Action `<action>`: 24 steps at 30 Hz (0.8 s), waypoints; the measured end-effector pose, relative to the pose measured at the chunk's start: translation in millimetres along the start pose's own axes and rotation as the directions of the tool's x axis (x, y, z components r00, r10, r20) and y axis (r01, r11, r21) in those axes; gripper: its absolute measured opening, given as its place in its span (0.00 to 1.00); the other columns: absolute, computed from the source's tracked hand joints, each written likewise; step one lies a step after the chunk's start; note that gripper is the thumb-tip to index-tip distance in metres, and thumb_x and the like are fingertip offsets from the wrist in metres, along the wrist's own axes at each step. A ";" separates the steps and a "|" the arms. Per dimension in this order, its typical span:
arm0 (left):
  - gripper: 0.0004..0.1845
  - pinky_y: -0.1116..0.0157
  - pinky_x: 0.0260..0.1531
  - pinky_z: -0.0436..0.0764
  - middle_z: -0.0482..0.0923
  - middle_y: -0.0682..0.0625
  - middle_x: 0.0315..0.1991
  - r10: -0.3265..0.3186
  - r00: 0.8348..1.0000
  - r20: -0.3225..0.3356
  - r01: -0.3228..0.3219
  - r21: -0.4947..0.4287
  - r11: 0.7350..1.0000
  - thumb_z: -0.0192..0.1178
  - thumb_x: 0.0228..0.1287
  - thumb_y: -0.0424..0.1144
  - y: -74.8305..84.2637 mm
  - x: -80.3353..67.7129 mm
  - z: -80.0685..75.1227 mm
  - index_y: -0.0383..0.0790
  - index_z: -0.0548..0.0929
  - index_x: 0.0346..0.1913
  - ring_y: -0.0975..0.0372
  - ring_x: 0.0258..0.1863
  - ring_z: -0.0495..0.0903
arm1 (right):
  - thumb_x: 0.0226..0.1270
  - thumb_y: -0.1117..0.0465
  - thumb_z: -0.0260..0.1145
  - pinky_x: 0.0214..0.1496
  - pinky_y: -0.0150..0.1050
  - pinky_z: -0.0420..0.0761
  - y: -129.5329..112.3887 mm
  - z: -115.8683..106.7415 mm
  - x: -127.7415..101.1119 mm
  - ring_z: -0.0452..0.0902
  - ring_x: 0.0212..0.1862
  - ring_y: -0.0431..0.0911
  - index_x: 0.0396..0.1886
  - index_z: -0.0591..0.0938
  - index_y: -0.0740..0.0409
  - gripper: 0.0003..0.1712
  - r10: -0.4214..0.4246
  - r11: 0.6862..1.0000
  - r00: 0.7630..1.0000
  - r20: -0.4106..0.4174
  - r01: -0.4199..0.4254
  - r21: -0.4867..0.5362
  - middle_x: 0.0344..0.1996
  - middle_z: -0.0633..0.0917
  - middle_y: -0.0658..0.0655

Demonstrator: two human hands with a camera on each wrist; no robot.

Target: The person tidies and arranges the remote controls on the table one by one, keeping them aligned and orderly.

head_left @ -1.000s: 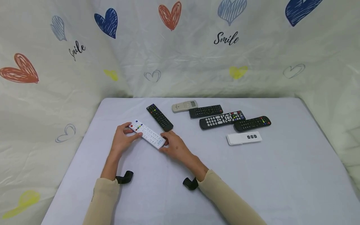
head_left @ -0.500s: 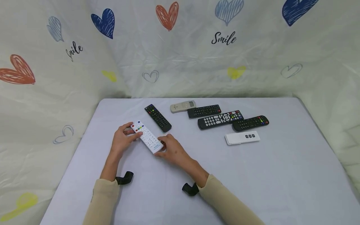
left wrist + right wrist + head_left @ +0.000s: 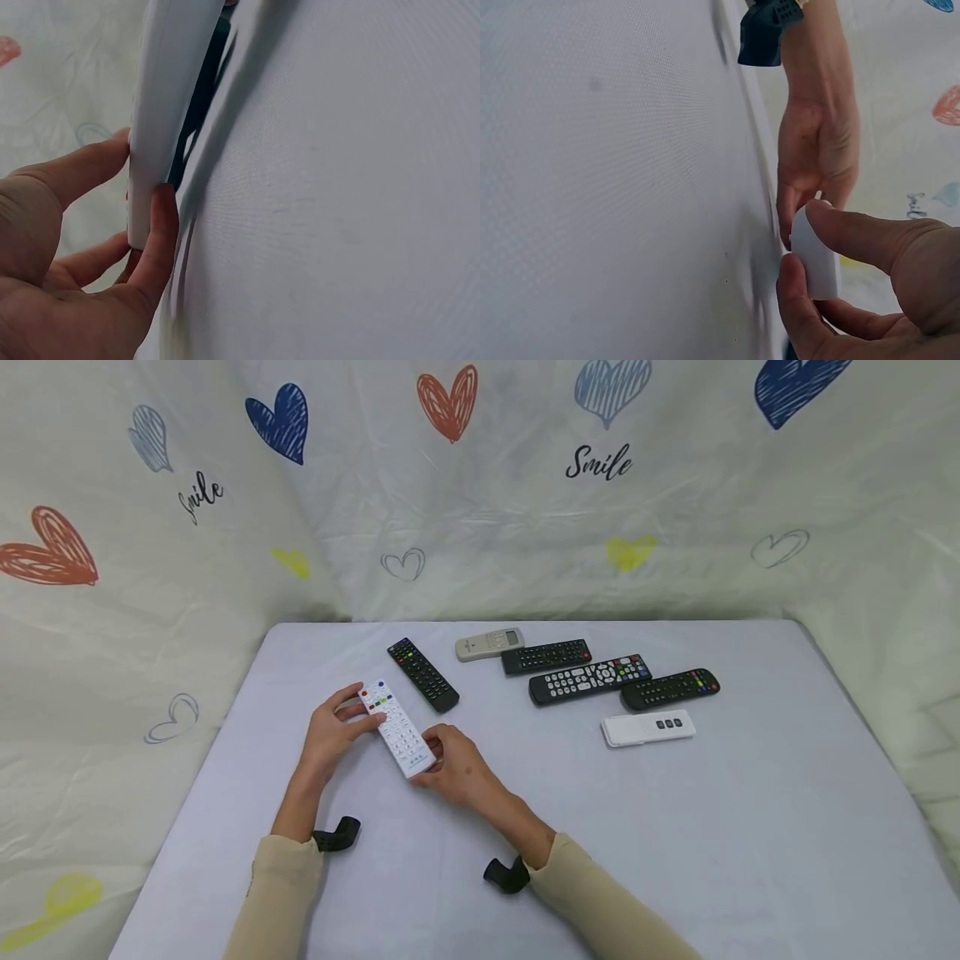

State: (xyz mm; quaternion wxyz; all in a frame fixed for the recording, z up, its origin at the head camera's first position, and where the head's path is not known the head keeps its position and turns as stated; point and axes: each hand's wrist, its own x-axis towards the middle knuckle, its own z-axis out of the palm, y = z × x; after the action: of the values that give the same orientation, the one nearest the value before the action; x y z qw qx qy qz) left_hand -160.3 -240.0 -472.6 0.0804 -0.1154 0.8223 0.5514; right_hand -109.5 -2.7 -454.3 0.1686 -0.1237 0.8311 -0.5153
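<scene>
A white remote control [image 3: 400, 732] with small coloured buttons at its far end slants between my two hands. My left hand [image 3: 332, 732] pinches the far end, thumb on the button face and fingers at the edge and underneath. At the near end, my right hand [image 3: 457, 766] grips the remote between thumb and fingers. Seen from the left wrist, the remote's pale side [image 3: 161, 112] stands above the table cloth, with fingertips on both faces. The right wrist view shows its near end [image 3: 817, 255] held between thumb and fingers.
Behind the hands lies a black remote [image 3: 423, 674]. Further right are a grey remote [image 3: 489, 645], a black remote [image 3: 547, 657], a large black one with white buttons [image 3: 590, 679], another black one [image 3: 670, 689] and a white one [image 3: 649, 728]. A heart-printed cloth hangs behind the table.
The white remote has turned so that it points more toward and away from the person. Its near end has come closer with the right hand; the left hand has shifted slightly right.
</scene>
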 end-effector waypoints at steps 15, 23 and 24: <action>0.45 0.69 0.57 0.74 0.74 0.38 0.73 0.039 0.995 0.090 -0.035 -0.047 0.998 0.74 0.64 0.41 2.5 0.0 1.1 0.50 0.63 0.81 0.50 0.73 0.73 | 0.53 0.72 0.81 0.41 0.28 0.84 -6.1 5.6 -6.2 0.78 0.47 0.44 0.71 0.72 0.67 0.45 -0.003 1.000 1.000 0.011 0.002 0.026 0.52 0.79 0.61; 0.44 0.74 0.55 0.75 0.73 0.39 0.74 0.065 0.992 0.107 -0.059 -0.062 0.996 0.73 0.65 0.41 0.4 0.9 3.4 0.47 0.63 0.81 0.50 0.73 0.73 | 0.53 0.72 0.81 0.40 0.28 0.84 -6.3 10.7 -8.0 0.78 0.46 0.43 0.72 0.70 0.67 0.47 -0.005 0.999 1.000 0.018 0.004 0.053 0.51 0.79 0.61; 0.44 0.71 0.58 0.75 0.73 0.40 0.74 0.068 0.992 0.107 -0.062 -0.057 0.996 0.74 0.65 0.42 0.4 1.7 4.3 0.48 0.64 0.81 0.50 0.73 0.73 | 0.54 0.72 0.81 0.40 0.28 0.84 -6.9 10.4 -8.4 0.79 0.45 0.42 0.73 0.69 0.67 0.47 -0.002 0.999 1.000 0.018 0.001 0.050 0.51 0.79 0.60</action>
State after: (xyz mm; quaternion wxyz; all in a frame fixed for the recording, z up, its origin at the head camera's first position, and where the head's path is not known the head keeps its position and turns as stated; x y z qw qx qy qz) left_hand -162.1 -236.1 -474.3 0.1038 -0.0606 0.8049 0.5811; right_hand -97.4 -11.0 -451.1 0.1788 -0.1245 0.8163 -0.5350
